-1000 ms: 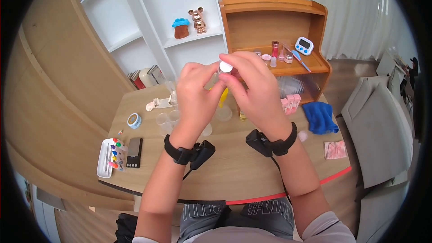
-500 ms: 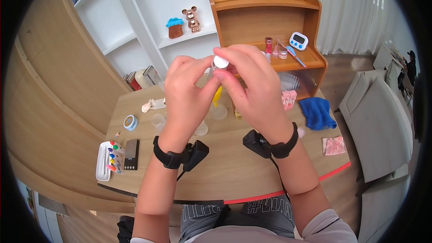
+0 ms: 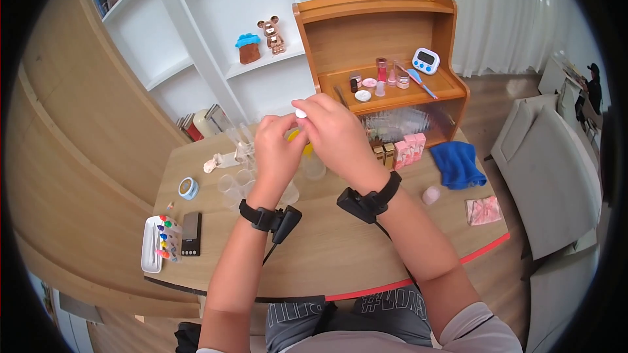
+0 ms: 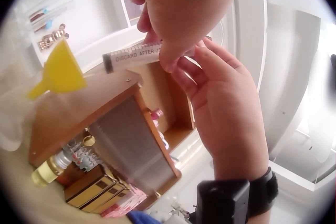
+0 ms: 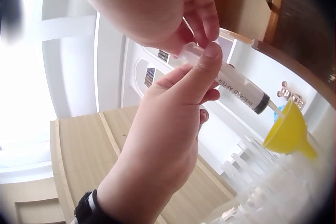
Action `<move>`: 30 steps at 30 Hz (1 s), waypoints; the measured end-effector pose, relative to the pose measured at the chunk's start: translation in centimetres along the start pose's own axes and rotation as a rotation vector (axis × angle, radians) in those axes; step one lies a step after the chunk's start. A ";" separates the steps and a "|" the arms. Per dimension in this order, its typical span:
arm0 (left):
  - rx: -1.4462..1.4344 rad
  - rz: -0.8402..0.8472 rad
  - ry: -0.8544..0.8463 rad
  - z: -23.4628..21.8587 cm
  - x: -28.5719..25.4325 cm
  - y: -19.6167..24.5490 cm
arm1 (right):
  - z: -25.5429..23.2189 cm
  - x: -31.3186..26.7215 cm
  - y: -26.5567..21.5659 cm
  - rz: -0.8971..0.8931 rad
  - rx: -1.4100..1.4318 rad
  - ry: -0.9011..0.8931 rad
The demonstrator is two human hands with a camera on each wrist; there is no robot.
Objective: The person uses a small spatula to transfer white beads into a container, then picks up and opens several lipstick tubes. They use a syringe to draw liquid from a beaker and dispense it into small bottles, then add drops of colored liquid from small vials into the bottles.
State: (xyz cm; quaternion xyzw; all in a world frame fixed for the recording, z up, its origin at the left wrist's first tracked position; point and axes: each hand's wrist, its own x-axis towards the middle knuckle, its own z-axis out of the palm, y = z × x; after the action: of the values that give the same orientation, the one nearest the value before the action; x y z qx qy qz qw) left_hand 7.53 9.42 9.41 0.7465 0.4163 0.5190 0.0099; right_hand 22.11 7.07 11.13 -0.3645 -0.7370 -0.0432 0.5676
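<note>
My left hand (image 3: 277, 153) grips the barrel of a clear syringe (image 4: 136, 57) printed with "DISCARD AFTER". The fingers of my right hand (image 3: 337, 137) pinch the syringe's white upper end (image 3: 300, 113). A dark stopper (image 5: 261, 104) shows at the barrel's lower end, and the nozzle points at the mouth of a yellow funnel (image 5: 287, 129). Beneath the hands, the funnel sits over a clear container (image 3: 314, 170). In the left wrist view a small bottle of yellow liquid (image 4: 46, 172) stands beyond the funnel.
Clear cups (image 3: 230, 188) stand left of the funnel. Further left are a black scale (image 3: 191, 234), a white tray (image 3: 152, 248) and a blue-lidded jar (image 3: 188, 187). At the right are pink boxes (image 3: 409, 150), a blue cloth (image 3: 458, 165) and a wooden shelf (image 3: 379, 3).
Both hands have moved down and away from the head camera with the syringe, whose white end looks smaller now. More of the shelf's jars show. The head view has shifted slightly.
</note>
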 end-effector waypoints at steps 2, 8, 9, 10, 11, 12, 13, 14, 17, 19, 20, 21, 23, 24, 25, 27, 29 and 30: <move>0.012 -0.002 -0.011 0.4 -0.3 -0.6 | 0.6 -0.4 0.4 -0.008 -0.035 -0.001; 0.007 -0.016 -0.040 0.8 -0.9 -1.8 | 1.3 -0.9 1.2 0.015 -0.001 -0.060; 0.006 -0.009 -0.044 0.8 -0.9 -2.1 | 1.3 -0.9 1.2 0.014 -0.003 -0.064; 0.005 -0.002 -0.048 0.8 -0.9 -2.2 | 1.3 -0.9 1.1 0.014 -0.004 -0.068; 0.006 0.000 -0.053 0.8 -0.9 -2.3 | 1.3 -1.0 1.1 0.013 -0.005 -0.071; 0.007 0.002 -0.057 0.8 -1.0 -2.4 | 1.3 -1.0 1.2 -0.001 -0.012 -0.068; 0.008 0.004 -0.062 0.7 -1.0 -2.4 | 1.4 -1.1 1.4 -0.015 -0.020 -0.065; 0.010 0.014 -0.060 0.8 -1.0 -2.5 | 1.5 -1.1 1.5 -0.030 -0.027 -0.062; 0.023 0.037 -0.063 0.9 -1.0 -2.9 | 1.2 -0.9 1.1 -0.029 -0.006 -0.049; 0.042 0.043 -0.074 0.9 -1.0 -2.9 | 1.2 -0.9 0.9 -0.039 -0.035 -0.032; 0.042 0.044 -0.070 1.0 -1.1 -3.0 | 1.2 -0.9 0.9 -0.045 -0.050 -0.023; 0.043 0.046 -0.066 1.1 -1.2 -3.1 | 1.2 -0.8 0.9 -0.046 -0.053 -0.021; 0.043 0.048 -0.062 1.2 -1.2 -3.0 | 1.2 -0.9 0.9 -0.048 -0.062 -0.018; 0.043 0.049 -0.063 1.1 -1.2 -2.9 | 1.2 -0.9 0.9 -0.046 -0.065 -0.023; 0.043 0.049 -0.063 1.0 -1.2 -2.9 | 1.1 -0.9 0.9 -0.044 -0.068 -0.027; 0.042 0.039 -0.072 0.7 -1.2 -2.4 | 0.9 -0.7 0.7 -0.048 -0.069 -0.024; 0.041 0.032 -0.077 0.5 -1.2 -2.1 | 0.7 -0.5 0.5 -0.060 -0.069 -0.011; 0.039 0.030 -0.079 0.4 -1.2 -1.9 | 0.6 -0.4 0.4 -0.066 -0.064 -0.003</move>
State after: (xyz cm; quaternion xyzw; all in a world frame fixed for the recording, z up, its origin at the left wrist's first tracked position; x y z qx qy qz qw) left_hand 6.58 10.11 7.48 0.7725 0.4145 0.4811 0.0037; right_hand 21.94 7.43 10.42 -0.3581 -0.7477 -0.0847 0.5528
